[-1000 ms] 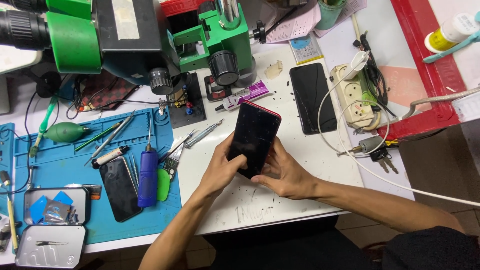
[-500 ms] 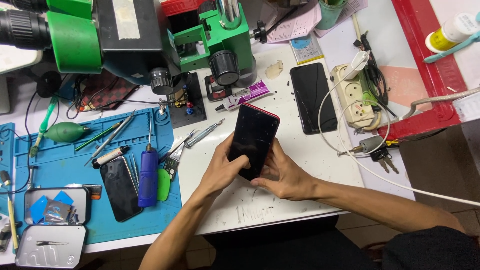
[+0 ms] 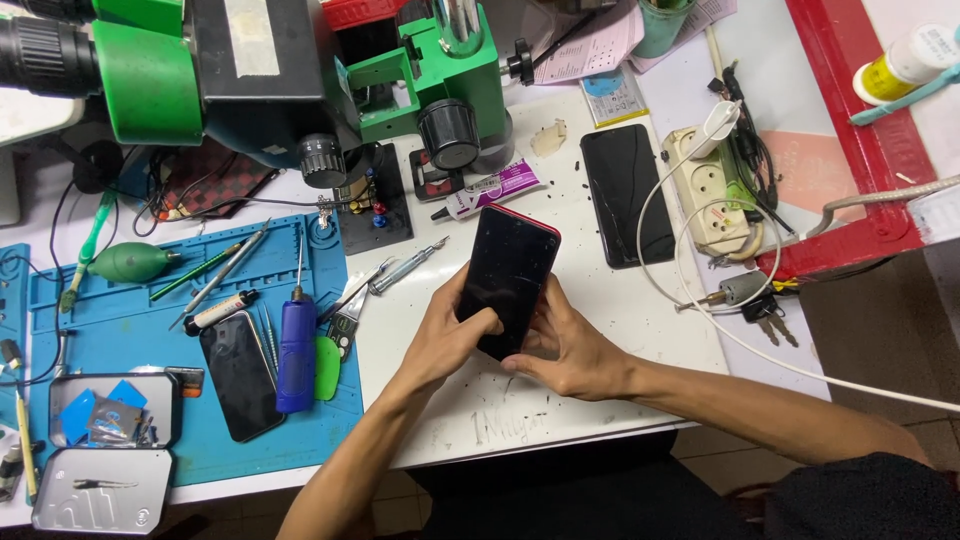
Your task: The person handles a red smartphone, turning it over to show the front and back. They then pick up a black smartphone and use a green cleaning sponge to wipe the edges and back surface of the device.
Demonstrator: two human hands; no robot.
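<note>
Near the centre of the frame, the left hand (image 3: 447, 338) and right hand (image 3: 572, 350) both gripped a black, red-edged smartphone (image 3: 510, 277), lifted and tilted above the white speckled worktop (image 3: 600, 300). Only its lower end was clasped, so it could slip onto the grit and scratch, or knock the purple-and-white glue tube (image 3: 490, 190) above it.

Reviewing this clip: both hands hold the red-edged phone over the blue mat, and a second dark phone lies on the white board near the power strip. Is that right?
Not quite. The head view shows the left hand and right hand holding the red-edged phone over the white board, not over the blue mat. The second dark phone does lie on that board near the power strip.
</note>
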